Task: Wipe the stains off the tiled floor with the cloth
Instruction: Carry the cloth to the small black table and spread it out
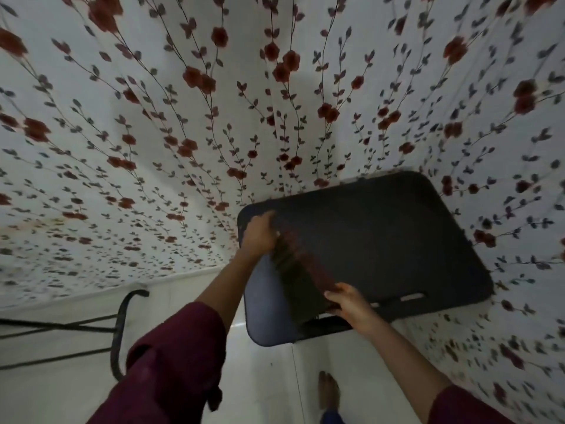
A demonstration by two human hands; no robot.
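Both hands hold a dark cloth (301, 270) stretched over a dark tabletop (382, 234): left hand (258, 232) clamped on its 11 o'clock end, right hand (348, 304) gripping its 5 o'clock end, above the tiled floor (269, 377).

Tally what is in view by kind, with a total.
Hands: 2, left and right, both gripping the cloth
Cloth: 1, dark, held over the tray
Tray: 1, dark, slotted handle
Curtain: 1, floral
Foot: 1, bare, on the floor
Total: 6
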